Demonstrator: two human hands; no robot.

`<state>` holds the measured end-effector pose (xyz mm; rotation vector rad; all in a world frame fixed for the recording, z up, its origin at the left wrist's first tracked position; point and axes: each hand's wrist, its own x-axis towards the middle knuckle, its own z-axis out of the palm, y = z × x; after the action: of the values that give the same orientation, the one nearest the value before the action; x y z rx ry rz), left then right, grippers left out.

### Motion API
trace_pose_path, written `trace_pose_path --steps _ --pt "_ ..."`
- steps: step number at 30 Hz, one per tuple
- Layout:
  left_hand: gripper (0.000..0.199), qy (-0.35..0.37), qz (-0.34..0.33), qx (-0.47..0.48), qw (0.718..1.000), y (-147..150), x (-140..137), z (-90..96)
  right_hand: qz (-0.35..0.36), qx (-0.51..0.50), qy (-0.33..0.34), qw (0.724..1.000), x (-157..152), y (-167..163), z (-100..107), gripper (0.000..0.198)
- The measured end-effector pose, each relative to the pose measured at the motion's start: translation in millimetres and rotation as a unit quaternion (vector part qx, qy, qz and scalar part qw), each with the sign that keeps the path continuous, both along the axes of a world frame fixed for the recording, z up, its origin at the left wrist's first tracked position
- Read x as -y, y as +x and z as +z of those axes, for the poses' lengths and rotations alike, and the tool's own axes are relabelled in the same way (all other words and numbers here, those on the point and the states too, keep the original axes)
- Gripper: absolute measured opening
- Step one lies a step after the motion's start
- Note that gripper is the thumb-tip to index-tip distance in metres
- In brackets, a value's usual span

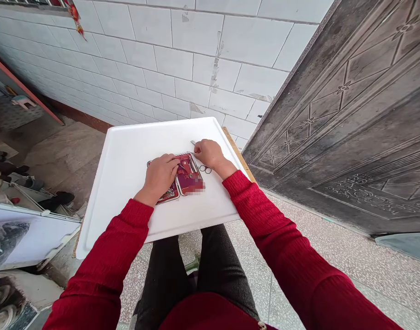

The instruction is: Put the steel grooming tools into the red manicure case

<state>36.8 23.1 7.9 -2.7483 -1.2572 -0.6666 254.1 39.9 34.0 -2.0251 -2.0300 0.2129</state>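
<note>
An open maroon manicure case (189, 183) lies on the white board, metal tools in its two halves. My left hand (161, 176) is over the left half, fingers bent and pressed on the case near its fold; it covers much of that half. Just beyond the case's upper right corner, my right hand (210, 152) has its fingers pinched together. A small silver metal tool (192, 142) sticks out past those fingertips, its kind too small to make out. Below the right wrist, beside the case, lie small scissors (205, 169) with two round handle loops showing.
The white board (127, 151) sits on a wooden surface (239, 156) before a white tiled wall (155, 59). A dark patterned metal door (334, 114) stands at the right. Footwear and a white rack (27, 229) are at the left. My legs are below the board's near edge.
</note>
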Motion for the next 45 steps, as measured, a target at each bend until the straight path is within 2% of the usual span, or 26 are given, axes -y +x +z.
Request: trace_pose_path --steps 5,10,12,15,19,22,24,30,37,45 --pt "0.03 -0.005 0.014 0.0 1.0 -1 1 1.5 0.007 -0.004 0.01 1.0 3 1 0 0.013" --pt "0.027 -0.005 0.037 -0.008 0.999 -1 0 1.9 -0.052 -0.018 0.058 0.997 -2 10 -3 0.019" --pt "0.026 -0.006 0.041 -0.013 0.999 -1 0 2.4 -0.066 -0.017 0.058 0.996 -7 14 -6 0.019" --pt "0.026 -0.009 0.039 -0.016 0.999 0 0 3.7 -0.066 -0.017 0.053 0.996 -11 17 -8 0.018" --pt "0.026 -0.01 0.04 -0.02 0.999 0 2 5.8 -0.037 -0.035 0.089 0.995 -2 10 2 0.017" --pt "0.026 -0.013 0.039 -0.025 0.999 0 3 7.0 -0.003 -0.035 0.037 0.999 7 2 11 0.012" --pt "0.026 -0.015 0.04 -0.027 0.999 0 4 7.4 -0.005 -0.019 0.013 1.0 10 -1 13 0.012" --pt "0.026 -0.021 0.038 -0.027 0.999 1 4 7.3 -0.019 0.018 -0.001 1.0 4 0 7 0.02" --pt "0.026 -0.024 0.036 -0.027 0.999 1 4 7.9 0.011 0.048 -0.037 0.998 4 -2 9 0.021" --pt "0.025 -0.028 0.039 -0.03 0.998 1 4 8.5 0.059 0.149 -0.036 0.986 4 -8 11 0.027"
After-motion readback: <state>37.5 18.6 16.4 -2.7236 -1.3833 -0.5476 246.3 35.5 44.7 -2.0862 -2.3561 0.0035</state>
